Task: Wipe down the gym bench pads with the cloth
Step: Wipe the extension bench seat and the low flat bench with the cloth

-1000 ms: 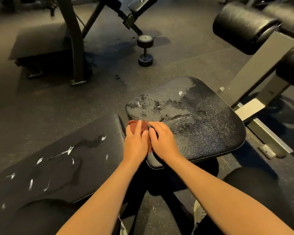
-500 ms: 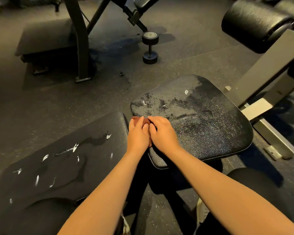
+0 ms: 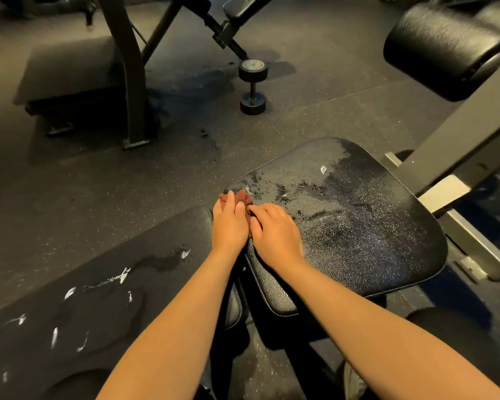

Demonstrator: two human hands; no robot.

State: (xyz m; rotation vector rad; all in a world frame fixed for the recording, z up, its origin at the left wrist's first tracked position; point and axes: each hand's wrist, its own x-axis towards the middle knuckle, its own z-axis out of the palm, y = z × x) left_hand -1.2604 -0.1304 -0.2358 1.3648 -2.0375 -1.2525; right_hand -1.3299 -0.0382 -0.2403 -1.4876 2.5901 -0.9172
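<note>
Cloth (image 3: 244, 197), rust-brown and crumpled, sits at the near-left corner of the seat pad (image 3: 358, 226), mostly covered. Left hand (image 3: 230, 223) lies flat on it, fingers straight, pressing. Right hand (image 3: 274, 235) touches alongside, fingers bent toward the cloth; gripping or not, cannot tell. Seat pad: black pebbled vinyl, rounded trapezoid, speckled with droplets. Back pad (image 3: 113, 284) beside it: smoother black, wet patch, white glints. Dumbbell (image 3: 253, 88) on flecked rubber floor (image 3: 70, 183).

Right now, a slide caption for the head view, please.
Left hand presses, right hand grips red cloth on wet seat pad.
</note>
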